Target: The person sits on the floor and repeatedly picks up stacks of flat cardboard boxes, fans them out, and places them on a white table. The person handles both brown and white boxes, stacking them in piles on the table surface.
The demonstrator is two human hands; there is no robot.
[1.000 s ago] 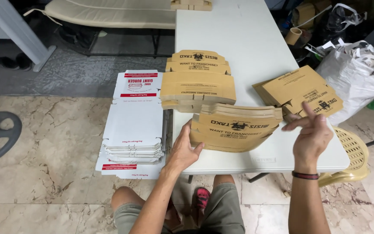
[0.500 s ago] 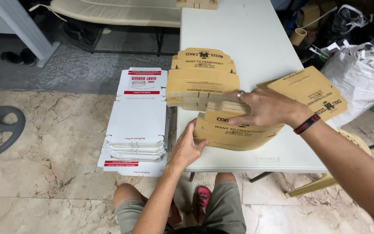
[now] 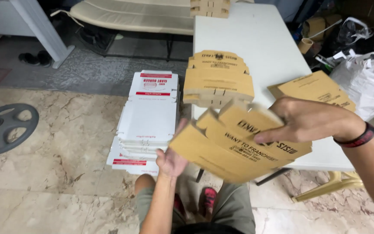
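A: What did the hands have?

B: Both were on one flat brown cardboard box blank (image 3: 234, 145), printed side up, tilted & held over the near edge of the white table (image 3: 260, 39). Left hand (image 3: 172, 158) was under its lower-left corner, fingers curled up against the edge. Right hand (image 3: 310, 119) lay on top at the upper right w/ fingers clamped over the card. Hands were apart, one at each end of the blank. Bit of motion blur on the card.

A: Anything else on the table?

B: Yep, a stack of the same brown blanks (image 3: 217, 80) just behind the held one, another brown pile (image 3: 314, 89) to the right near the right wrist, which wore a dark wristband (image 3: 360, 136). More brown pieces (image 3: 210, 7) sat at the far end.

A: And off the table?

B: A pile of flat white boxes w/ red strips (image 3: 148, 115) lay on the marble floor (image 3: 53, 173), left of the table, near the left hand. A black round wheel-like base (image 3: 5, 128) sat further left. White plastic bags (image 3: 366, 80) were at the far right.
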